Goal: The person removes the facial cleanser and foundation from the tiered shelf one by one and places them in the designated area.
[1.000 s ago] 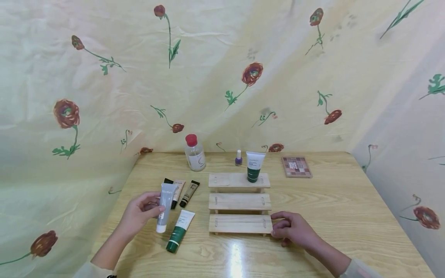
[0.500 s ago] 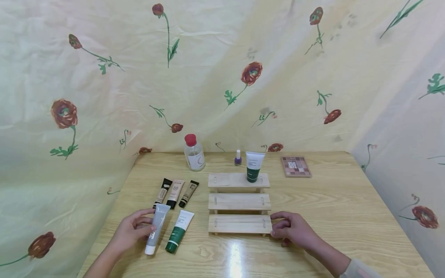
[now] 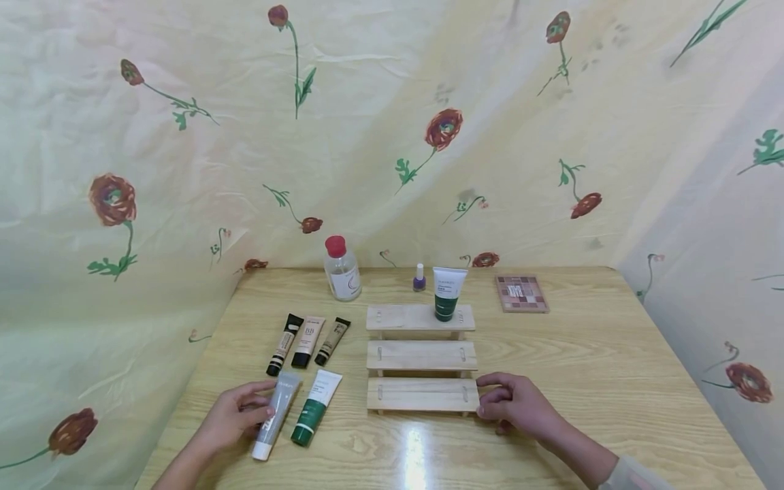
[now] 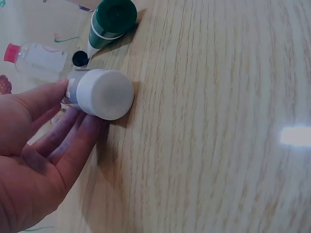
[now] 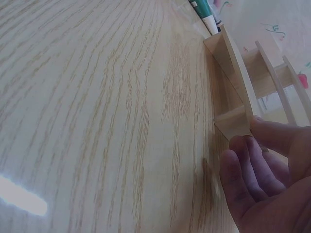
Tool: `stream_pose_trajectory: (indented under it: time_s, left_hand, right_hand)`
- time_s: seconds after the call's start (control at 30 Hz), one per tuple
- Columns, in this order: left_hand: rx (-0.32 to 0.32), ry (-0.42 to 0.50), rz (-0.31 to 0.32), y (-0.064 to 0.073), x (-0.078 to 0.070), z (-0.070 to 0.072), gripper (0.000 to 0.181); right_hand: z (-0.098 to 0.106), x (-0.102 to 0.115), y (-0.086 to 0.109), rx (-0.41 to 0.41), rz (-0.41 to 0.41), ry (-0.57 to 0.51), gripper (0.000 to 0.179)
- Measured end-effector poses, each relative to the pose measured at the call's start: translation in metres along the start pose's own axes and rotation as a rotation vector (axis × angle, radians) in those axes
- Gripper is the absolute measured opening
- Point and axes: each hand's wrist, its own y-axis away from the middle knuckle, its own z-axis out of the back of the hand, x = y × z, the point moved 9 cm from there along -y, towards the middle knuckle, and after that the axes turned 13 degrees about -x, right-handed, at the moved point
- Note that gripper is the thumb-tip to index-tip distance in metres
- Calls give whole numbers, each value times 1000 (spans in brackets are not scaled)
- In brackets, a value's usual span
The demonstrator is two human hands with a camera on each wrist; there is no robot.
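Observation:
In the head view my left hand holds a grey squeeze tube with a white cap, low at the table's front left. The left wrist view shows the thumb on one side of it and fingers on the other, its white cap facing the camera. Just right of it lies a green and white tube. My right hand holds the right end of the lowest step of a three-step wooden rack; in the right wrist view the thumb touches the step's edge.
Three small cosmetic tubes, including a pink BB tube, lie behind the grey one. Another green and white tube stands on the rack's top step. Behind are a red-capped bottle, purple nail polish and an eyeshadow palette.
My left hand has brought the grey tube left and down toward the table's front, uncovering the small tubes behind it. The right hand stays at the rack's end.

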Motion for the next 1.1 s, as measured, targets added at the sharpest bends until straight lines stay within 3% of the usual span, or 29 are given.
stream_pose_trajectory:
  time_s: [0.33,0.63,0.77,0.97,1.1]
  left_hand:
    - [20,-79,43,-4,-2,-7,59]
    - [-107,-252,70,-8,-7,-3,44]
    - [-117,-289,71,-9,-8,-1,38]
    - [-49,-347,-68,-11,-26,1,34]
    - [-71,-358,-192,-19,-53,3,34]
  right_hand:
    - [1,-3,-1,1,-5,2,63]
    - [1,-4,-2,4,-5,-4,63]
    - [0,-2,-1,3,-5,-6,63]
    - [0,-2,-1,4,-8,-10,64]
    - [0,-2,-1,3,-4,-8,64]
